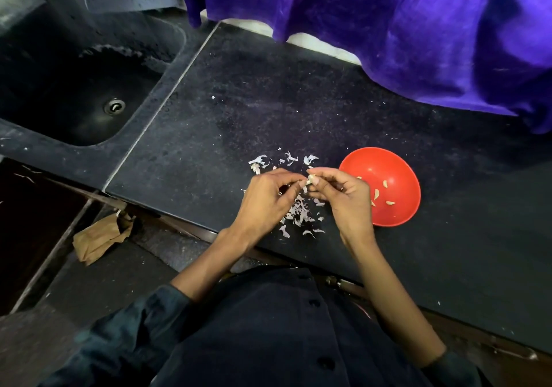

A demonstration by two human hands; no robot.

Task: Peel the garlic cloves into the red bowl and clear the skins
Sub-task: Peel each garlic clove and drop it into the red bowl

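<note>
Two hands meet just below the middle of the frame, fingertips together over the dark counter (268,111). Right hand (343,198) pinches a small garlic clove (310,179) between thumb and forefinger, the other fingers curled in beneath. Left hand (268,198) comes in from the left, thumb and fingertips curled and nipping at the clove's papery skin right where the two hands touch. Under and around them lies a scatter of pale garlic skins (298,210), one cluster below the fingers near the counter's front edge, another loose bunch just above the hands. To the right, close beside the right hand, sits the red bowl (397,165), and several peeled cloves (377,194) lie loose inside it. Upper left of the frame, a dark sink (59,93) set into the counter, its drain (114,106) catching a bit of light. Across the top right hangs a purple cloth (418,28), draping onto the counter's far edge. Lower left, on the floor, a crumpled brown paper bag (98,237). Dark sleeves (143,315) frame the bottom.
</note>
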